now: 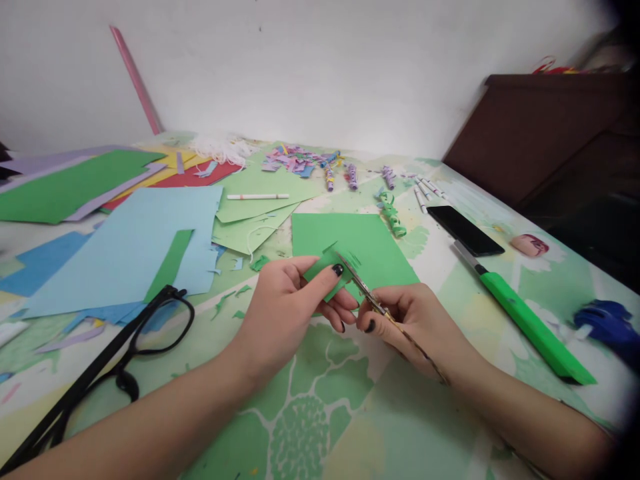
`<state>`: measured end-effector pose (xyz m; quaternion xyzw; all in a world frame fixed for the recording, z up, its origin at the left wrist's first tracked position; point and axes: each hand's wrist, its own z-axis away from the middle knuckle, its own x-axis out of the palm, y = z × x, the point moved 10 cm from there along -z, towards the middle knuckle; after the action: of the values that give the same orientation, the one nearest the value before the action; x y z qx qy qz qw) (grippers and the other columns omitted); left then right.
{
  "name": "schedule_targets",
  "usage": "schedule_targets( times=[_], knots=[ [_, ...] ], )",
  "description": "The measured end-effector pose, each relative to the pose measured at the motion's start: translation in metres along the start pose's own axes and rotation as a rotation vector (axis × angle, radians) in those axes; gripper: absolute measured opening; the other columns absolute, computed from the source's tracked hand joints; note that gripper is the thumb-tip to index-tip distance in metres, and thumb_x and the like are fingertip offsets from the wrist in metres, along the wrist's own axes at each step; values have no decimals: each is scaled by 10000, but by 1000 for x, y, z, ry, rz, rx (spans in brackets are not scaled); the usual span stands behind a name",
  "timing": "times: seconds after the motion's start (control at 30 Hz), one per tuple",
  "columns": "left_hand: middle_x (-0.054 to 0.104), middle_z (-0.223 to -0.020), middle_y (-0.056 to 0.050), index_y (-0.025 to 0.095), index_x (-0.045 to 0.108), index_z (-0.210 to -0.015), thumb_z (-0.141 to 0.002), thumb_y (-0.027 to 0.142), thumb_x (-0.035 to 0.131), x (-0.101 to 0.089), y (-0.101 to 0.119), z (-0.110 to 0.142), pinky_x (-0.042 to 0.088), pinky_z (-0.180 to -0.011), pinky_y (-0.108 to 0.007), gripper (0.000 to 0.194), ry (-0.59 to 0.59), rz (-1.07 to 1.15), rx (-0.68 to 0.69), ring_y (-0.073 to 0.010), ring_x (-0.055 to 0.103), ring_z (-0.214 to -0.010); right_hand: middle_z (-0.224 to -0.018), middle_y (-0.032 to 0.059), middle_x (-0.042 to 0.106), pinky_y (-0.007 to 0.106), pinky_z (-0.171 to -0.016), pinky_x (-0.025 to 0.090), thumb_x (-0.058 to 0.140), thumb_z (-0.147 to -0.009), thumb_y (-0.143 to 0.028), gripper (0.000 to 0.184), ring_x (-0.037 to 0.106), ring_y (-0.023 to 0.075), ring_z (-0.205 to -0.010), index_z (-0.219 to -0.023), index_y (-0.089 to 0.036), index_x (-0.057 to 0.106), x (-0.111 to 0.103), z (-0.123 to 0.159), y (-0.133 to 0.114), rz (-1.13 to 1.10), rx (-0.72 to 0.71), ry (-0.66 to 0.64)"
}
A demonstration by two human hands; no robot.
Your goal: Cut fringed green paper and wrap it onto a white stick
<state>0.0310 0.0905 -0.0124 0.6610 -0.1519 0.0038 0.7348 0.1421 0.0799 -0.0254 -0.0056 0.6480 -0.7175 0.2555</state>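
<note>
My left hand (283,303) pinches a small piece of green paper (319,268) between thumb and fingers. In my right hand (423,327) is a pair of scissors (367,291), seen edge-on, with the blades at the right side of that piece. Fine slits or thin strips show along the paper's upper edge, partly blurred. Behind both hands a larger green sheet (345,230) lies flat on the patterned tablecloth (300,427). Small green scraps (243,291) are scattered left of my left hand. A curled green paper roll (391,213) lies beyond the sheet's right edge.
At left lie black glasses (135,343), a light blue sheet (135,240) with a green strip (170,263), and stacked coloured paper (80,180). To the right are a green cutter knife (530,320), a phone (465,230) and several markers (430,189). Paper scraps (290,160) sit at the back.
</note>
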Motion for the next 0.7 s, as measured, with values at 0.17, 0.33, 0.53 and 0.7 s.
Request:
schedule_targets(
  times=[0.17, 0.33, 0.53, 0.7],
  knots=[
    [667, -586, -41, 112, 632, -644, -813, 216, 594, 0, -1, 0, 479, -447, -199, 202, 1, -12, -6, -111, 596, -475, -420, -81, 309, 202, -389, 169, 714, -647, -396, 304, 214, 42, -416, -558, -139, 577, -2, 0, 3, 0, 48, 11],
    [665, -579, -37, 109, 628, -641, -824, 211, 584, 0, -1, 0, 483, -445, -194, 214, -1, -12, 5, -110, 597, -478, -384, -85, 329, 202, -370, 166, 715, -650, -357, 259, 233, 37, -378, -569, -143, 593, -1, 0, 4, -8, 60, 7],
    [667, -580, -41, 103, 625, -641, -825, 202, 583, 1, 0, 1, 486, -448, -185, 213, -3, -7, -6, -103, 595, -476, -402, -80, 335, 202, -371, 175, 727, -644, -375, 278, 234, 41, -386, -575, -141, 594, -1, 1, 5, -15, 70, 9],
    [665, -578, -36, 110, 639, -652, -818, 211, 592, 0, 0, 1, 482, -440, -185, 199, -1, -3, 3, -111, 603, -489, -493, -62, 320, 196, -408, 186, 713, -674, -422, 333, 214, 49, -462, -611, -120, 587, 0, 2, 0, -36, -4, -12]
  ],
)
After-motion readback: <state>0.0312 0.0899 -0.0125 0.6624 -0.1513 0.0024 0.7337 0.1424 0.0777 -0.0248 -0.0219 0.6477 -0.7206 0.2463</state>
